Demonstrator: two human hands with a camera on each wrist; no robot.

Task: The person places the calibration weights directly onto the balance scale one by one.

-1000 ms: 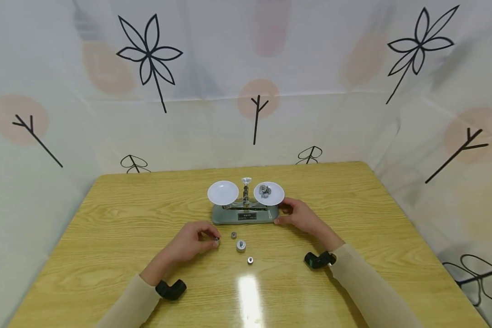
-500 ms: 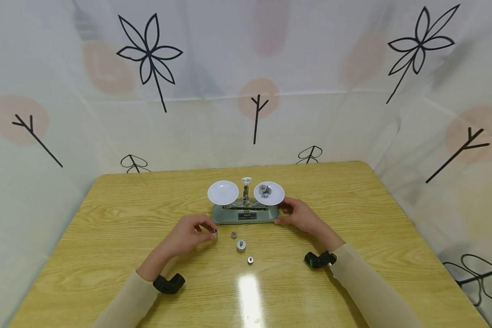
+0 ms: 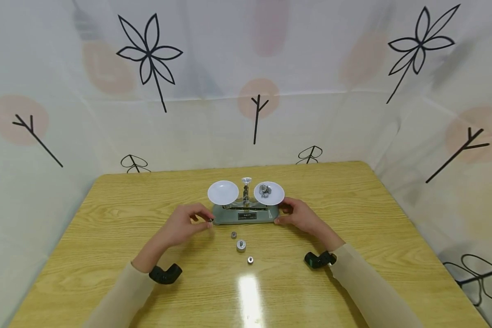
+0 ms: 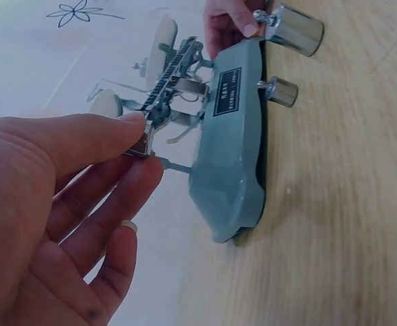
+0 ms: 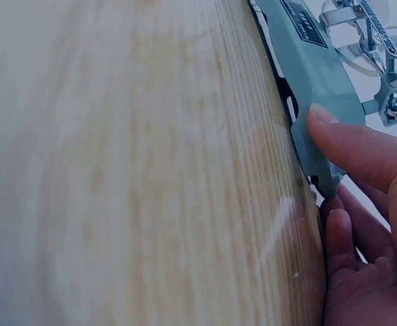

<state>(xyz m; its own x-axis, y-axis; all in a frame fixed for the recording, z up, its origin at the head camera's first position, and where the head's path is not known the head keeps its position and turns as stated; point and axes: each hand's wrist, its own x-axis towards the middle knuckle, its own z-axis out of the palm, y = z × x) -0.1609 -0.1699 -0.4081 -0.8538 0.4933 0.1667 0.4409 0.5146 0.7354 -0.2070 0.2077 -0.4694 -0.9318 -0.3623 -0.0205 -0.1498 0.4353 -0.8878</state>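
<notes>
Head view gave us the left hand (image 3: 181,225) and right hand (image 3: 303,217) apart, at opposite ends of the balance scale (image 3: 229,217); three weights (image 3: 241,246) stood in front, probably within easy reach. Left wrist view showed us thumb and finger pinching a small metal piece (image 4: 141,145), seemingly too little for a fuller grip. Right wrist view had us gripping the base (image 5: 324,81) at its end, presumably to steady it.

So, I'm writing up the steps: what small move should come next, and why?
Probably raise the left hand over the left pan: it pinches a small metal weight near that side of the balance base, while the right hand grips the base's other end.
</notes>
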